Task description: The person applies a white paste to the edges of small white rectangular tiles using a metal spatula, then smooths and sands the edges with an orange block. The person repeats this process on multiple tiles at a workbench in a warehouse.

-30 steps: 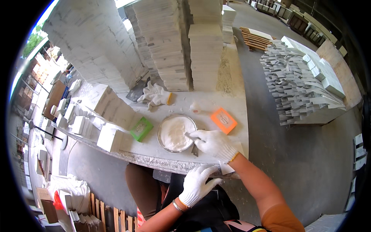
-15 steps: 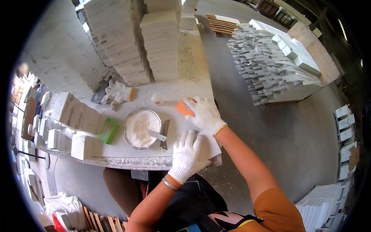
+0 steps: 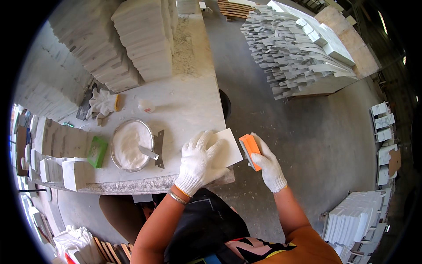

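A white rectangular tile lies at the table's right corner, its end past the edge. My left hand, in a white knit glove, rests over the tile's left part with fingers spread, pressing it down. My right hand, gloved alike, grips an orange sanding block beside the tile's outer end, its grey face turned toward the tile. A small gap seems to part block and tile. A metal bowl of white paste stands left of my left hand. A putty knife leans in it; a flat metal scraper lies alongside.
Tall stacks of stone tiles stand on the table's far left. A spare glove, a small whitish container, a green box and tile blocks lie nearer. A large pile of stone strips stands across the floor.
My right hand has drawn the orange block off the tabletop to the tile's outer end. My left hand stays on the tile, more of which now shows. The view has shifted right.
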Motion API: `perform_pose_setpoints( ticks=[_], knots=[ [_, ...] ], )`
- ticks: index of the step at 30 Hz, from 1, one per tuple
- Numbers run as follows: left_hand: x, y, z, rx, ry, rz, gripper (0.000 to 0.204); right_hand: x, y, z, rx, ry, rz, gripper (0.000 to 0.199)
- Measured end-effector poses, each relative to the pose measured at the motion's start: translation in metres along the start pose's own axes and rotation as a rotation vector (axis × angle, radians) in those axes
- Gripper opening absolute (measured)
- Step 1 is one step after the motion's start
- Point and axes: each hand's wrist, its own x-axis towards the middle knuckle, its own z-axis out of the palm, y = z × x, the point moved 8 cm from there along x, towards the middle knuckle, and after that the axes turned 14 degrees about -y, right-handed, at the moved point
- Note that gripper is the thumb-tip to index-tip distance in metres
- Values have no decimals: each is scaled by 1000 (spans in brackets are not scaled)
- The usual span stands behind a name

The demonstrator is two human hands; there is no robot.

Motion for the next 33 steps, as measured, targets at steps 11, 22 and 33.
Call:
perform_pose_setpoints(
  ticks=[11,22,33],
  knots=[
    [-1,-5,3,-34,-24,-23,77,39,17,1,-54,3,-37,75],
    [3,-1,1,-40,-39,-11,78,45,11,-3,-374,49,-148,71],
    [2,-2,2,-45,-27,-9,78,61,5,4,-413,70,-201,73]
  ],
)
